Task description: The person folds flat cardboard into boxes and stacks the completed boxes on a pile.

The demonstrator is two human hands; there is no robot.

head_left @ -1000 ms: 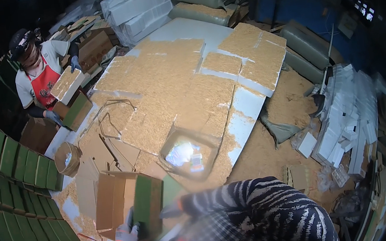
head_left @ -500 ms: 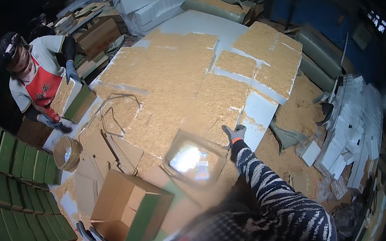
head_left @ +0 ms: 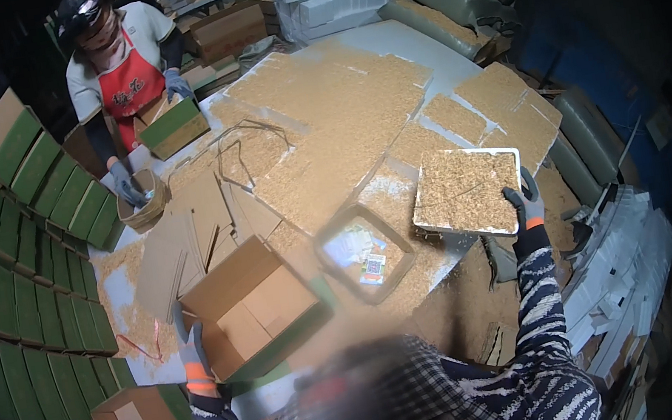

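Note:
My left hand [head_left: 192, 344], in a grey glove with an orange cuff, grips the left wall of an open, upright cardboard box [head_left: 251, 323] with green outer sides; the part of the box in view holds nothing. My right hand [head_left: 527, 202], gloved the same, holds a white foam tray [head_left: 470, 234] by its right edge. The tray is lifted above the table and slightly tilted, filled with tan wood shavings [head_left: 468, 184]. Between box and tray sits a clear-sided bin [head_left: 390, 286] with cards or packets inside.
Shavings-covered trays [head_left: 331, 116] spread over the table. Cardboard sheets [head_left: 186, 240] and a wicker basket [head_left: 145, 211] lie left. Across the table a person in a red apron [head_left: 132, 88] handles a green box [head_left: 173, 130]. Green boxes [head_left: 8, 290] stack left; white foam pieces [head_left: 621, 282] pile right.
My right hand has lifted the shavings-filled tray off the table and moved right. My left hand has closed on the box's wall, and the box has turned. The other person's hand reached into the basket.

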